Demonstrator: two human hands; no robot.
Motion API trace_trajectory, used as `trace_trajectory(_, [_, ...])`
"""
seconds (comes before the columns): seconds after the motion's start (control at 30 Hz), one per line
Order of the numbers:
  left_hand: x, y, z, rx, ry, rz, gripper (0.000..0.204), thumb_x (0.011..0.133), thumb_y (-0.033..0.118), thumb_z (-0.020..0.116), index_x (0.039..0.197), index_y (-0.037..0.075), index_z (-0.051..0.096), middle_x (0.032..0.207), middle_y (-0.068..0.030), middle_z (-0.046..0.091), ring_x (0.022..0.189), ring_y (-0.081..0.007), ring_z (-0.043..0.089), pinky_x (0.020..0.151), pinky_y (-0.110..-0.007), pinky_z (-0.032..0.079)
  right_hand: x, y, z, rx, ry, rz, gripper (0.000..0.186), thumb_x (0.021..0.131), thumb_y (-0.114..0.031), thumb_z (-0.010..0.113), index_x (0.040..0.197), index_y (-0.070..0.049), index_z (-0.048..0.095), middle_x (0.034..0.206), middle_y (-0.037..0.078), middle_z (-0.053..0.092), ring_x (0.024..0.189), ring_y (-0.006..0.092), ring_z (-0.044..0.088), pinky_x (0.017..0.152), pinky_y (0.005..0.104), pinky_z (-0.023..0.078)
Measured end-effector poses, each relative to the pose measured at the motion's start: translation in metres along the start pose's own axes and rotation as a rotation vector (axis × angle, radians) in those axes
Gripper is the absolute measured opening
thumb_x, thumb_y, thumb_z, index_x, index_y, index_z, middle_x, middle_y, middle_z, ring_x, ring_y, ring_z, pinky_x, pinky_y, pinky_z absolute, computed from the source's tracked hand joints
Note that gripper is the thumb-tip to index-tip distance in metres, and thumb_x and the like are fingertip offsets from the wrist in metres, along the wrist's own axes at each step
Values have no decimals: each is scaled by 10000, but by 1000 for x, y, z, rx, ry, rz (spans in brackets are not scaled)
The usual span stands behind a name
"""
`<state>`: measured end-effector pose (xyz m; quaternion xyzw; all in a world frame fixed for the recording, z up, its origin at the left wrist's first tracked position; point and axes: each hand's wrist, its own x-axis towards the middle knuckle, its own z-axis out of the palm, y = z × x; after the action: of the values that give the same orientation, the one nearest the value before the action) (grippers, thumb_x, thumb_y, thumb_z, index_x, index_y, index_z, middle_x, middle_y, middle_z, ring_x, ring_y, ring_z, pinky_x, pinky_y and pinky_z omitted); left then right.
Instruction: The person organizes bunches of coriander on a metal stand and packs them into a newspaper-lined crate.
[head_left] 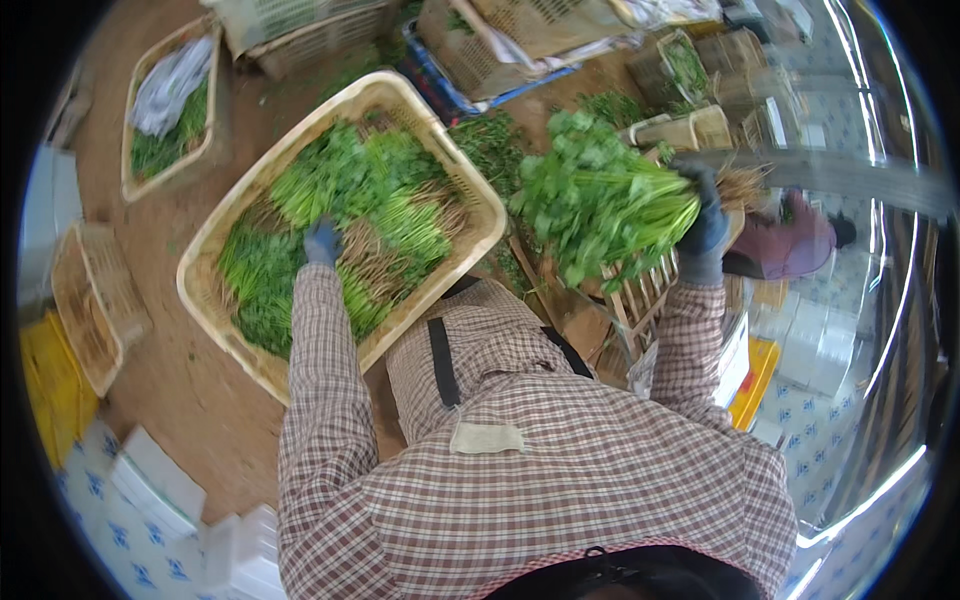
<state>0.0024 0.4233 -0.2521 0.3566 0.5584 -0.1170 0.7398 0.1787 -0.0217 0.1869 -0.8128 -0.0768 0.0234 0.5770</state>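
My right hand [706,225], in a dark blue-grey glove, is wrapped round the stem end of a large bunch of coriander [610,200]. The bunch is lifted to the right, leaves pointing left, with its brown roots [742,188] sticking out past the glove. My left hand [321,243], gloved too, reaches down into a big pale-yellow plastic crate [228,352]. Several bunches of leafy greens [345,175] with pale stems and brown roots lie in it. The left fingers are sunk among the bunches, so their grip is hidden.
Another crate [128,150] at far left holds greens and a grey-white cloth [172,85]. Loose greens [490,150] lie beyond the main crate. A wooden slatted stand [640,300] is below the raised bunch. A person in pink [790,240] is at right.
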Motion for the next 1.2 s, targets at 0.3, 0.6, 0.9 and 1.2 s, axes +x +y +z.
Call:
trace_trajectory(0.3, [-178, -10, -89, 299, 92, 315, 482, 1024, 238, 565, 1438, 10, 470, 1418, -164, 544, 1177, -277, 598, 990, -423, 513, 111, -16, -52, -160, 228, -289, 300, 985, -251, 607, 1026, 30, 707, 943, 123, 729, 918, 185, 691, 807, 337, 548])
trace_trajectory(0.6, [-346, -75, -142, 302, 339, 77, 355, 969, 304, 594, 1262, 106, 625, 1267, -85, 638, 1111, -209, 614, 886, -403, 503, 136, 62, -13, -116, 225, 177, 643, 942, -400, 633, 1444, -41, 452, 1196, 133, 643, 1015, 176, 601, 936, 384, 480])
trace_trajectory(0.9, [-474, -159, -86, 127, 640, -199, 363, 985, 283, 565, 1276, 68, 600, 1168, -118, 689, 926, -247, 685, 783, -380, 557, 140, 136, 29, 107, 118, 8, 124, 865, -91, 726, 933, 3, 684, 923, 98, 692, 867, 220, 652, 727, 405, 525])
trace_trajectory(1.2, [-468, -164, -47, 155, 499, -155, 328, 990, 237, 577, 1176, -23, 652, 1052, -125, 710, 918, -208, 682, 751, -337, 553, 167, 216, 35, -308, -5, -130, 268, 788, -221, 790, 907, -4, 685, 907, 188, 673, 871, 295, 668, 739, 426, 519])
